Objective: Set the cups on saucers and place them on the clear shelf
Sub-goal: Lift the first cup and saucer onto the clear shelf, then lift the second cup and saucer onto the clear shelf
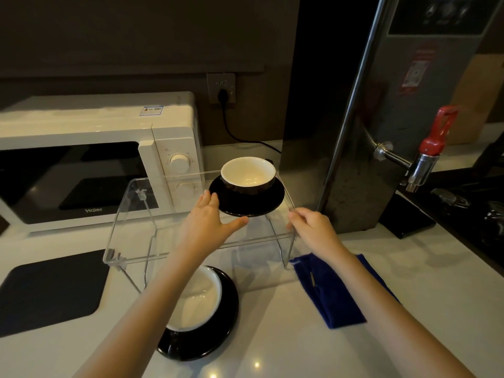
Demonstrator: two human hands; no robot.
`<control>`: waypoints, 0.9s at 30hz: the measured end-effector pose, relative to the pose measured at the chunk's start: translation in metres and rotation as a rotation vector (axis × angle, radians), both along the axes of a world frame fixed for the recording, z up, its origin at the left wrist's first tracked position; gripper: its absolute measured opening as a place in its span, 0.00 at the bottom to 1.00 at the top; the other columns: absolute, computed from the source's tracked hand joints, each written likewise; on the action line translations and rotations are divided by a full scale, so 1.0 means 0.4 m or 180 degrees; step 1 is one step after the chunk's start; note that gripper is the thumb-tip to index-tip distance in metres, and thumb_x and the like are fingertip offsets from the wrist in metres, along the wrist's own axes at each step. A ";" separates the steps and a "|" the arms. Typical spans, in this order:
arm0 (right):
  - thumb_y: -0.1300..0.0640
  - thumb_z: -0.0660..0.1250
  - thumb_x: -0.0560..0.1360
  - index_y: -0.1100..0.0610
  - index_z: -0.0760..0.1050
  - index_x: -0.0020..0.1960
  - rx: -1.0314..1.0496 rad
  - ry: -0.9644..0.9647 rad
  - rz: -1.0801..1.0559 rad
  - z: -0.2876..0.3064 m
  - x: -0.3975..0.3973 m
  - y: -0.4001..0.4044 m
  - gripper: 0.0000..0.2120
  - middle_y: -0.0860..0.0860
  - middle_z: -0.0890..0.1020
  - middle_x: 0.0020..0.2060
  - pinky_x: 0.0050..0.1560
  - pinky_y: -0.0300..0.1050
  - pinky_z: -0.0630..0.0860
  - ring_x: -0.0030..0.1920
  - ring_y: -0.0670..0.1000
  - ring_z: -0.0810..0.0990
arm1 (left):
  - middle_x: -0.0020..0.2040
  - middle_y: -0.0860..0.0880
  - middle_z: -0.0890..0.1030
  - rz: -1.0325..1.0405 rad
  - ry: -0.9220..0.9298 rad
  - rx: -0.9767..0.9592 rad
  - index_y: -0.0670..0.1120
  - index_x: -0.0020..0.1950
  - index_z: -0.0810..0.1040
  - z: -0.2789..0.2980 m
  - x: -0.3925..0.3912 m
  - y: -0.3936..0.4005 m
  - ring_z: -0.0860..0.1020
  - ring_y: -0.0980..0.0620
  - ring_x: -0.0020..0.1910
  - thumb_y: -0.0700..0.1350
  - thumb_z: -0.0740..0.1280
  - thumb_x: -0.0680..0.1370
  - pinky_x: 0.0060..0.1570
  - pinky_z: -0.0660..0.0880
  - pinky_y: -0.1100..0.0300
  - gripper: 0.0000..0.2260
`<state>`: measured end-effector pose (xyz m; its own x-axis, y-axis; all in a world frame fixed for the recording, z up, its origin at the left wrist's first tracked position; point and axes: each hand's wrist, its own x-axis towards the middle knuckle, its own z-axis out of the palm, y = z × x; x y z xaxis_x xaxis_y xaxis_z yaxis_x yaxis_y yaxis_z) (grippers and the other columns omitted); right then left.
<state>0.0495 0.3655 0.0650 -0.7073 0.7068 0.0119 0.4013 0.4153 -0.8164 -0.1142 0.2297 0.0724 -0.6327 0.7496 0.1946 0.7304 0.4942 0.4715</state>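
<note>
On the clear shelf (152, 203) top, right end, we have one cup (247, 174) sitting on its saucer (246, 204), so the first set looks placed. Our left hand (208, 222) is spread open, fingers at the saucer's near-left rim, thumb out under its front edge; touching or just off it, cannot tell, nothing gripped. Right hand (311, 227) is loosely curled at the shelf's right front corner; it seems to steady the edge, but a firm pinch is not clear.

Second cup (196, 298) on second saucer (201, 317) sits on the worktop (300, 350) in front of the shelf, partly hidden by our left forearm. Blue cloth (335, 290) lies just right of it.

Step in hand, we judge: settling set one. Next: lift set two by the saucer, keep it level, land it on the free left part of the shelf.

Shelf's long axis runs left-right, tilted slightly away at the right. Placed cup's handle points back-right, mostly hidden. Both cups mouth up.
</note>
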 end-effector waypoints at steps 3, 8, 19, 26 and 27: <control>0.52 0.57 0.78 0.57 0.64 0.68 0.0667 -0.0183 -0.0034 0.026 0.014 -0.003 0.20 0.57 0.78 0.56 0.54 0.48 0.74 0.55 0.54 0.77 | 0.75 0.47 0.61 -0.0100 0.0087 0.0096 0.46 0.74 0.57 0.017 0.021 -0.050 0.67 0.44 0.69 0.58 0.61 0.74 0.67 0.63 0.52 0.32; 0.55 0.60 0.77 0.59 0.71 0.62 0.1949 0.0802 -0.0098 0.013 0.045 -0.101 0.15 0.55 0.78 0.55 0.52 0.37 0.69 0.57 0.50 0.73 | 0.65 0.45 0.75 -0.0388 0.0490 0.0525 0.44 0.64 0.72 0.012 0.070 -0.215 0.76 0.45 0.60 0.53 0.57 0.76 0.60 0.68 0.57 0.21; 0.49 0.61 0.76 0.56 0.66 0.65 0.0774 -0.0413 0.0824 -0.203 0.031 -0.319 0.21 0.53 0.75 0.59 0.58 0.50 0.73 0.60 0.52 0.73 | 0.46 0.34 0.81 0.0677 0.0188 0.0034 0.34 0.51 0.80 -0.280 0.082 -0.486 0.78 0.32 0.45 0.41 0.61 0.73 0.48 0.74 0.47 0.14; 0.53 0.63 0.74 0.57 0.75 0.52 0.0232 -0.0360 0.0505 -0.234 0.004 -0.349 0.10 0.54 0.82 0.45 0.47 0.52 0.78 0.46 0.54 0.79 | 0.41 0.41 0.81 0.0943 -0.0989 0.0078 0.41 0.50 0.81 -0.250 0.113 -0.471 0.77 0.44 0.41 0.46 0.58 0.78 0.39 0.68 0.58 0.14; 0.54 0.63 0.74 0.58 0.75 0.53 0.0121 -0.0395 0.0469 -0.231 0.001 -0.350 0.11 0.55 0.82 0.45 0.46 0.51 0.77 0.46 0.54 0.79 | 0.38 0.43 0.81 0.0993 -0.1246 0.0125 0.41 0.48 0.81 -0.247 0.111 -0.466 0.77 0.46 0.37 0.46 0.60 0.77 0.36 0.70 0.58 0.12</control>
<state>0.0500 0.2255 -0.0276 -0.8008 0.5962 -0.0573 0.4306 0.5066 -0.7470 -0.0699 0.0433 -0.0263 -0.8567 0.5099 -0.0780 0.3152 0.6372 0.7033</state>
